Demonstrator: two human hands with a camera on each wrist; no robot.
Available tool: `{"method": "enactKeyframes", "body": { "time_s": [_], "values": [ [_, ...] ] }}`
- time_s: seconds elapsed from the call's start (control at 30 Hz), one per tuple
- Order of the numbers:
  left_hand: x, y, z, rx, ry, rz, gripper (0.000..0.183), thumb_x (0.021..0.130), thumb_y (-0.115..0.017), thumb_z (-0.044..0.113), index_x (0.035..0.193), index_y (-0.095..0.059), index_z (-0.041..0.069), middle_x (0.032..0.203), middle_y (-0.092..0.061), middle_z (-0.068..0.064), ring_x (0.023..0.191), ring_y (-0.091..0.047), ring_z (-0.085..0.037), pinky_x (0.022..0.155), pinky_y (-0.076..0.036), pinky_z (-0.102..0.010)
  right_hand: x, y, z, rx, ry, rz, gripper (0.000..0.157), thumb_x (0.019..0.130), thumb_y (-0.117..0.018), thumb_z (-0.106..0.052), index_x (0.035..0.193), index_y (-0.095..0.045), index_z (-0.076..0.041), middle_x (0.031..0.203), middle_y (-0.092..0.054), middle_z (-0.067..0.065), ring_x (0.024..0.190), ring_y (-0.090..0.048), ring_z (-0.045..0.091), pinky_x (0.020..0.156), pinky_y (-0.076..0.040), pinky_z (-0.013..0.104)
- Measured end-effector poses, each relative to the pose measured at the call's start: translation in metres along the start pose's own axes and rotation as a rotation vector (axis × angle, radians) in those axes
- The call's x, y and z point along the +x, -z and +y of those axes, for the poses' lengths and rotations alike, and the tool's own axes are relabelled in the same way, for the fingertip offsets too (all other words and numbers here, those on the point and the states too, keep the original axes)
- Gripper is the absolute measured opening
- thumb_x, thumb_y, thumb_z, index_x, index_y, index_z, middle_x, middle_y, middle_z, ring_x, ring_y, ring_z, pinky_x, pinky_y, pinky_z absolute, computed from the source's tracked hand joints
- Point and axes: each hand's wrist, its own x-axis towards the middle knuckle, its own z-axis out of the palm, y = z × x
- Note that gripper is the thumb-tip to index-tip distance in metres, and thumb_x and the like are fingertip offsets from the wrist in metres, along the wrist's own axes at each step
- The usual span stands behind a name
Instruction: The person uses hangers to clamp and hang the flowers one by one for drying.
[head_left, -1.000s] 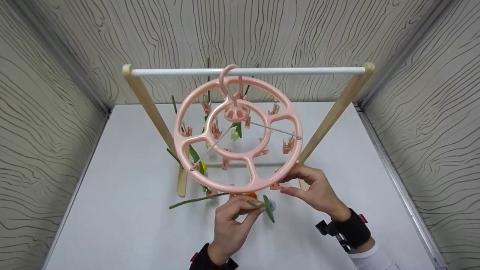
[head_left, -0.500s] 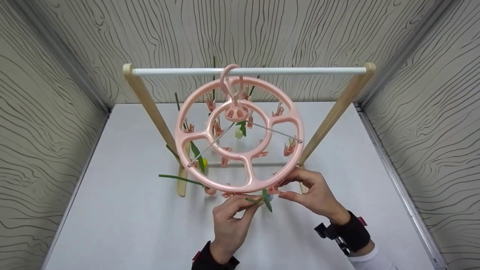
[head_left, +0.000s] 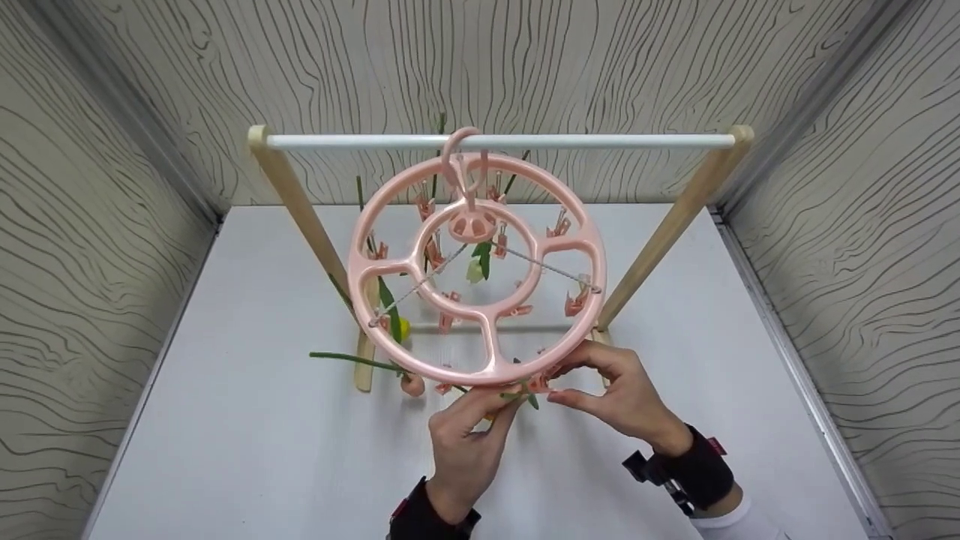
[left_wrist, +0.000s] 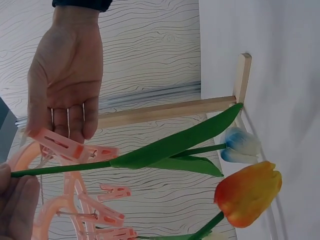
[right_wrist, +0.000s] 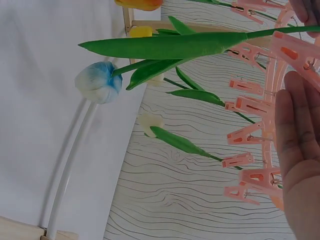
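Note:
My left hand [head_left: 469,450] pinches the green stem [left_wrist: 65,169] of a blue-and-white artificial tulip [right_wrist: 98,82] between thumb and fingers. The bloom points down, away from the hand. My right hand [head_left: 622,390] grips a pink clothespin [left_wrist: 59,145] at the near rim of a round pink clip hanger [head_left: 495,367]. The stem passes right beside this clothespin; whether it lies between the clip's jaws cannot be told. An orange-yellow tulip [left_wrist: 247,194] hangs close to the left hand, and its clip is partly hidden.
The hanger hooks over a white rod [head_left: 600,141] on a wooden stand [head_left: 675,225]. Other clothespins [head_left: 576,304] dangle around it, several holding tulips, among them a white one [head_left: 475,270] and a yellow one [head_left: 404,330]. Patterned panels [head_left: 637,67] enclose the table [head_left: 247,450].
The hanger has turned slightly clockwise, its near clips shifting left. My right hand moved a little left with its clothespin, and the blue tulip's stem came closer to that clip.

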Motion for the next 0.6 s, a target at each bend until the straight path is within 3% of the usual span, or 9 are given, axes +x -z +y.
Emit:
{"method": "enactKeyframes", "body": {
  "time_s": [0.17, 0.4, 0.6],
  "values": [
    [0.0, -0.001, -0.001, 0.01, -0.006, -0.004, 0.018, 0.084, -0.084, -0.005, 0.097, -0.082, 0.006, 0.096, -0.083, -0.007, 0.084, -0.08, -0.015, 0.072, -0.064, -0.016, 0.001, -0.006, 0.001, -0.005, 0.109, 0.033, 0.043, 0.076, -0.083, 0.019, 0.114, -0.075, -0.002, 0.106, -0.079, 0.01, 0.1, -0.076, 0.014, 0.088, -0.065, 0.024],
    [0.0, -0.002, -0.002, 0.04, -0.02, -0.009, 0.02, 0.081, -0.085, -0.008, 0.094, -0.081, 0.007, 0.094, -0.083, -0.007, 0.089, -0.08, -0.011, 0.075, -0.064, -0.017, 0.002, -0.01, 0.0, -0.067, 0.163, 0.058, 0.043, 0.073, -0.085, 0.018, 0.111, -0.077, -0.002, 0.103, -0.08, 0.013, 0.098, -0.077, 0.014, 0.087, -0.064, 0.02],
    [-0.001, -0.003, -0.003, 0.052, -0.03, -0.021, 0.018, 0.082, -0.085, -0.006, 0.095, -0.081, 0.006, 0.095, -0.083, -0.007, 0.087, -0.08, -0.015, 0.075, -0.064, -0.016, 0.003, -0.012, -0.001, -0.103, 0.204, 0.059, 0.043, 0.072, -0.086, 0.017, 0.11, -0.078, -0.003, 0.102, -0.081, 0.013, 0.102, -0.077, 0.011, 0.093, -0.061, 0.018]
  ]
}}
